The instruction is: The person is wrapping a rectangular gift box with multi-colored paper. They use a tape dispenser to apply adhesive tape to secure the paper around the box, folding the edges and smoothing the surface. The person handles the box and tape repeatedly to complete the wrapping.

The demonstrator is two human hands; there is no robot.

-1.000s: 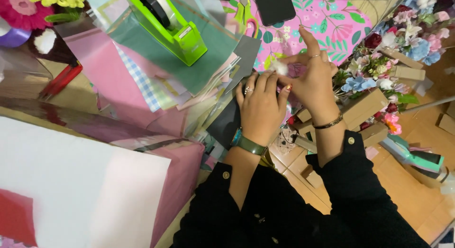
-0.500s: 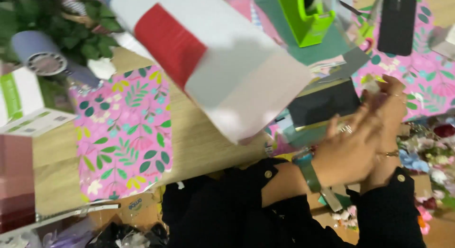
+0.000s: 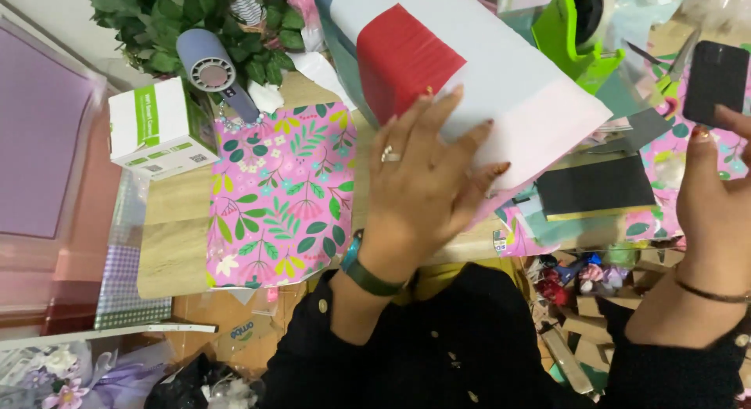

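Our left hand [image 3: 426, 170]: fingers spread wide, palm down, laid flat on the lower edge of the stack of paper sheets [image 3: 501, 88]. It grips nothing. A ring sits on one finger and a green watch [image 3: 368, 274] circles the wrist above a black sleeve [image 3: 438, 354].

Our right hand [image 3: 716, 198]: at the right edge of the view, partly cut off, fingers loosely curled and apart, holding nothing that we can see. A thin bracelet [image 3: 712, 293] rings its wrist. Its fingertips lie just below the black phone [image 3: 716, 80].

Stack of paper sheets: large, white on top with a red sheet [image 3: 407, 57] and a pale pink strip at its lower edge, lying tilted across the middle of the wooden table [image 3: 176, 221], its upper part running out of view.

Beside the stack, on our left: a pink sheet with a flower and leaf print [image 3: 282, 198], flat on the table, touching the heel of our left hand.

Further left: a white and green box [image 3: 156, 127], a grey handheld fan [image 3: 211, 69] and a bunch of green leaves [image 3: 164, 26].

Right of the stack: a green tape dispenser [image 3: 575, 41], a black card [image 3: 594, 186] on more flowered paper, and scissors with green handles [image 3: 669, 84].

Far left: purple and pink sheets [image 3: 43, 135], blurred.

Below the table edge: cardboard scraps and small artificial flowers [image 3: 579, 276].
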